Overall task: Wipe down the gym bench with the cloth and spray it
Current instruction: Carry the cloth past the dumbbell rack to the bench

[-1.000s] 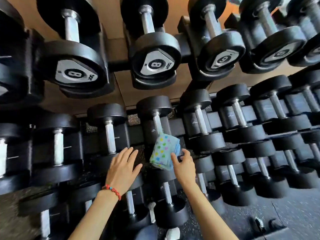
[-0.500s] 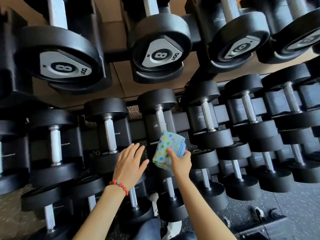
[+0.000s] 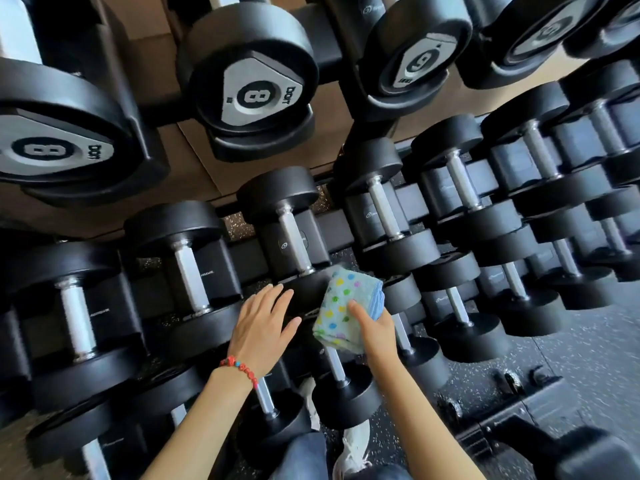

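Before you, centre-low: your right hand (image 3: 375,329) grips a folded cloth (image 3: 346,311) (pale green w/ coloured dots, blue edge at its right), thumb across the front face, other fingers hidden behind it. Cloth is held against the near head of a black dumbbell (image 3: 294,237) on the middle tier of the rack. Your left hand (image 3: 261,329) lies flat, fingers spread and holding nothing, on that same dumbbell head, just beside the cloth but not touching it. Left wrist carries a red bead bracelet (image 3: 240,367). Upper tier: larger dumbbells, two w/ end plates marked 8 (image 3: 258,95). Lower tier: more black dumbbells w/ chrome handles. Floor (image 3: 571,348): dark speckled rubber. Bottom right: black metal frame w/ a padded part (image 3: 540,431), prob. gym equipment; can't tell which. Bottom centre: blue jeans and a white shoe (image 3: 353,448).
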Available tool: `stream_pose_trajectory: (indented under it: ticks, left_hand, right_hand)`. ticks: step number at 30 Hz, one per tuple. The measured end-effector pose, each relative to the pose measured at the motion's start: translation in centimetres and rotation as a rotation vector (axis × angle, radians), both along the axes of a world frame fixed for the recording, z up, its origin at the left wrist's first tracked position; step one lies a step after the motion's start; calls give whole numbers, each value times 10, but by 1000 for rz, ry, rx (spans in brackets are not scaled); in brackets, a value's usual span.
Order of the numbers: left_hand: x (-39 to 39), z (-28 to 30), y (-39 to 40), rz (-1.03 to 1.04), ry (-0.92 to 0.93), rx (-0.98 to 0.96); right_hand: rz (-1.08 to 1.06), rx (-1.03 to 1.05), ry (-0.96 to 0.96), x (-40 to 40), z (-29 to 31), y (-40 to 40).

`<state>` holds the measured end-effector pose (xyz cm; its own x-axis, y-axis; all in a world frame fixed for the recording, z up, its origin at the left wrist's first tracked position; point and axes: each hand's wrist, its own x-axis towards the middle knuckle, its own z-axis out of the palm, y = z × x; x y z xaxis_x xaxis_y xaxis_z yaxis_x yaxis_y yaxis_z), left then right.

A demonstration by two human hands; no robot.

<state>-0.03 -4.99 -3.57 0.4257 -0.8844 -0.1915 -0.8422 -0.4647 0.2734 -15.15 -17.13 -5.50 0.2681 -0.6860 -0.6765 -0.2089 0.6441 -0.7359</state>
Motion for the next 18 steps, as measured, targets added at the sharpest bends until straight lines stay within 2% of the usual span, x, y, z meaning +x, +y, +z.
stream_pose_trajectory:
  ticks: [9,18]
  left_hand:
    - [-67,3,-42,-275,23,-87]
    - [-190,8,-60,-581,8,-93]
  right_hand:
    - [-232,-14,-59,-103,20,9]
    - [-462,-113,-51,-243,27,45]
